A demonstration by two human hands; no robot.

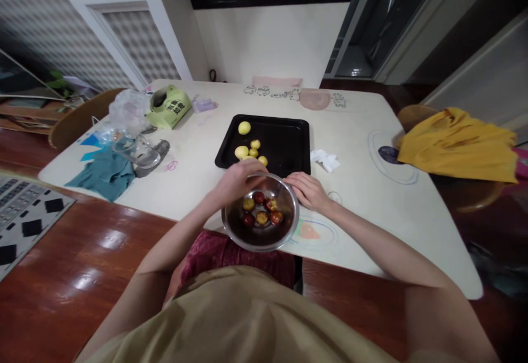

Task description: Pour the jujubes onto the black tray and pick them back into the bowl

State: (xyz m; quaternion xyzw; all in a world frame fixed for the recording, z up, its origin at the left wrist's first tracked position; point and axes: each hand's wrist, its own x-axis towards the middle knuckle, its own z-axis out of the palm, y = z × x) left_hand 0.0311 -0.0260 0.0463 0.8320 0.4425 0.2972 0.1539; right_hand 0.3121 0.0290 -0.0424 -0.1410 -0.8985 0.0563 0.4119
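Observation:
A shiny metal bowl (260, 242) stands at the table's near edge, holding several small round fruits (262, 218), red-brown with yellowish patches. Behind it lies a black baking tray (284, 137) with several pale yellow-green round fruits (241, 152) on its left half. My left hand (237, 180) is over the bowl's far left rim, fingers bent and closed; whatever they hold is hidden. At the far right rim, my right hand (307, 190) has its fingers together against the bowl.
A crumpled white tissue (325, 160) lies right of the tray. On the left are a teal cloth (105, 173), a clear glass jug (142, 154), plastic bags (130, 111) and a green box (170, 107). A yellow garment (457, 146) hangs over a chair at right.

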